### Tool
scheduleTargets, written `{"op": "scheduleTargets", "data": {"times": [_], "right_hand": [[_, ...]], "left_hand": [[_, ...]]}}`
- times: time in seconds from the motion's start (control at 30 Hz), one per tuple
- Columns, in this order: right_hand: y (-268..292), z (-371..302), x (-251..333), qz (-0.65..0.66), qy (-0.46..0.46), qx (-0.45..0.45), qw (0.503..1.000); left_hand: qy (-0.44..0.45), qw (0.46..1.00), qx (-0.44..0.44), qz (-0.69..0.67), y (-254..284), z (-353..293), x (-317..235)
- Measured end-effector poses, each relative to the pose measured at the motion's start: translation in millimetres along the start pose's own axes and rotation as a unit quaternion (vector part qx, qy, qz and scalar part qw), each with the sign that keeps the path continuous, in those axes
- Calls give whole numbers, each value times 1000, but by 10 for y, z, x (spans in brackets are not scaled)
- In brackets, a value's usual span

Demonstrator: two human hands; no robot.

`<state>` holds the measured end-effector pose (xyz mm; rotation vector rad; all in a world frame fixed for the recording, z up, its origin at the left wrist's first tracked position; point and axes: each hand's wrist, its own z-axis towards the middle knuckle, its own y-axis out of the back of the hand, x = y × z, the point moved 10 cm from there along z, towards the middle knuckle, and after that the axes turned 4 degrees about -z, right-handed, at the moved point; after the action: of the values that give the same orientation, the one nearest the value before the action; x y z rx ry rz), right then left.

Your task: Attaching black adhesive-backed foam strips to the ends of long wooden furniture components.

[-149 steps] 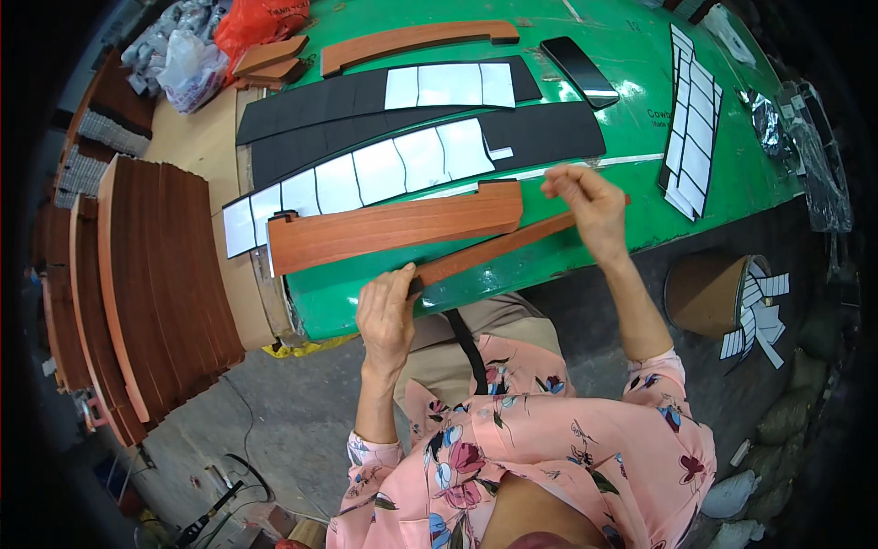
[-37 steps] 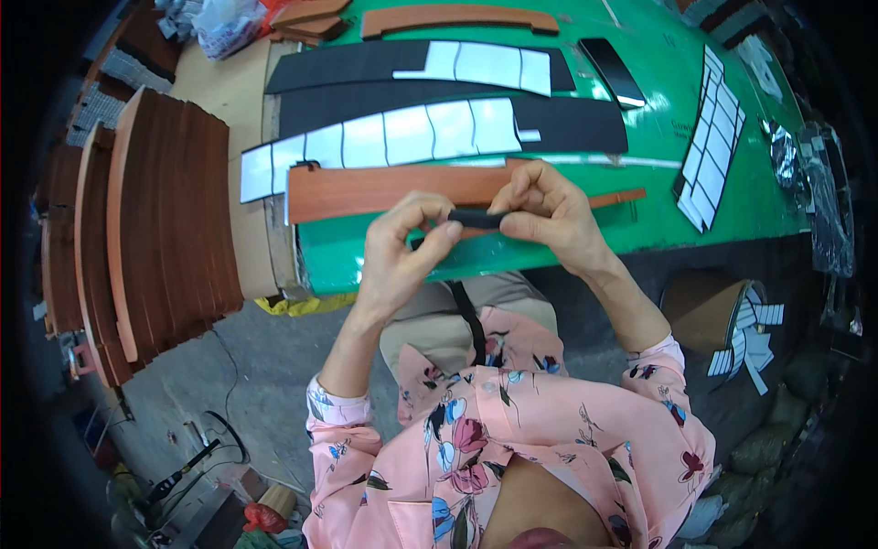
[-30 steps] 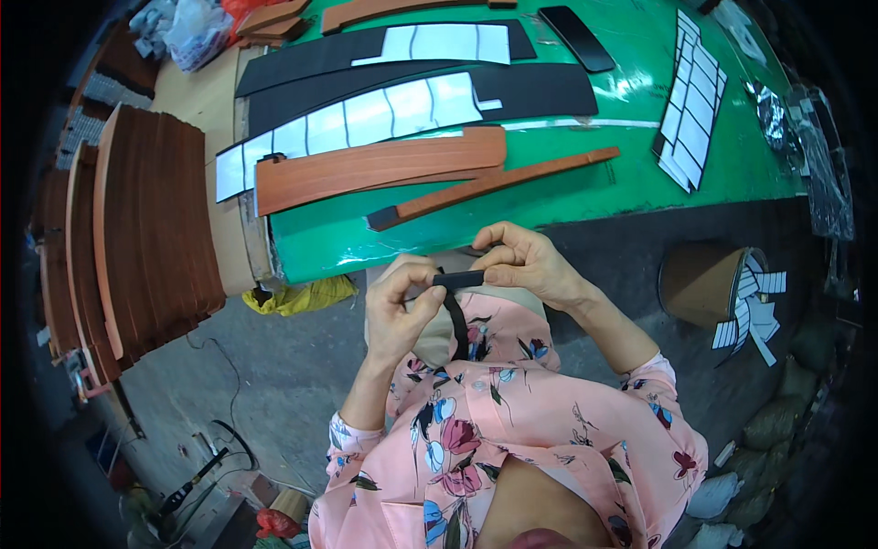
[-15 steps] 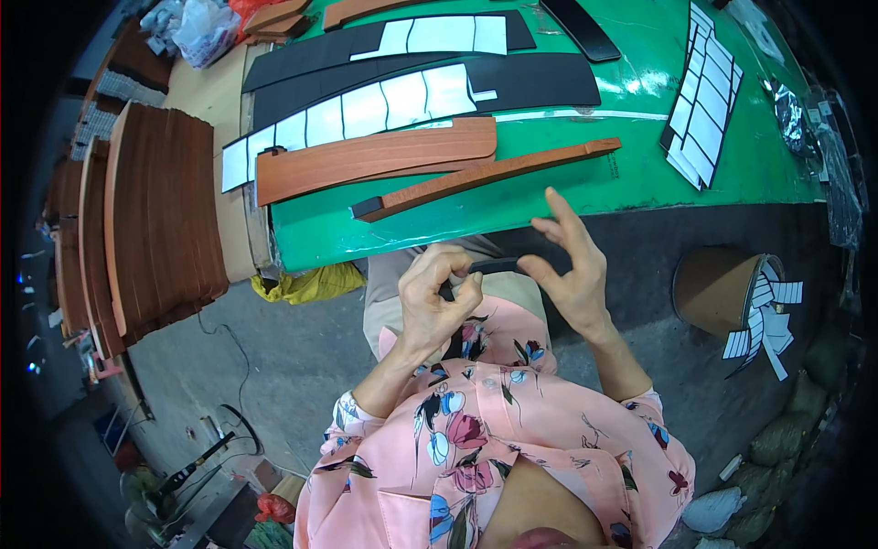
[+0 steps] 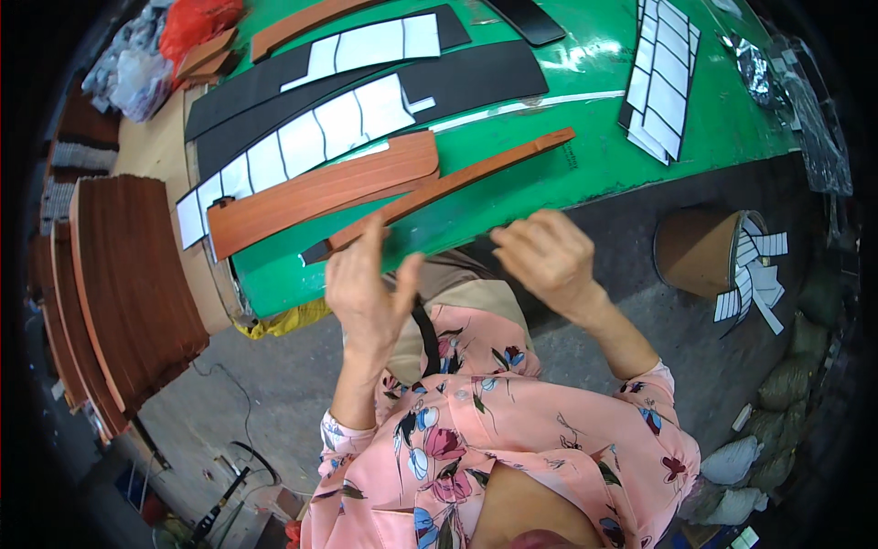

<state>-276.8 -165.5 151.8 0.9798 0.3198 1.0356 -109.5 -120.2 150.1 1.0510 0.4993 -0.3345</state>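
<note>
My left hand (image 5: 369,288) is raised at the near edge of the green table, thumb and index finger apart. It overlaps the near part of a narrow, slightly curved wooden strip (image 5: 457,181) with a dark end piece; I cannot tell if they touch. Below that hand a thin black strip (image 5: 427,340) runs over my lap, its upper end hidden behind the thumb. My right hand (image 5: 546,263) hovers at the table edge to the right, fingers curled in. Whatever it may grip is hidden. Behind the wooden strip lie flat curved wooden panels (image 5: 320,197).
Black curved sheets (image 5: 494,78) with white backing pieces (image 5: 320,128) cover the green table (image 5: 512,197). A black phone (image 5: 526,20) lies at the back. Stacked brown panels (image 5: 137,284) stand at the left. A round bin (image 5: 695,252) with white scraps sits on the right.
Both hands have moved apart and up toward the table. The left has opened out of its pinch; the right has curled its fingers. The black strip now hangs over my lap. The view has shifted.
</note>
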Motion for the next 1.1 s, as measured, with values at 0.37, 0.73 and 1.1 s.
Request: {"op": "scheduleTargets", "data": {"times": [0.37, 0.73, 1.1], "right_hand": [[-462, -454, -1956, 389, -478, -8, 788], [-648, -300, -1031, 459, -342, 105, 813], [-366, 154, -694, 193, -165, 96, 963]], "left_hand": [[-217, 966, 63, 126, -997, 375, -414], [-134, 980, 95, 110, -411, 109, 62], [-7, 990, 51, -132, -827, 187, -3]]}}
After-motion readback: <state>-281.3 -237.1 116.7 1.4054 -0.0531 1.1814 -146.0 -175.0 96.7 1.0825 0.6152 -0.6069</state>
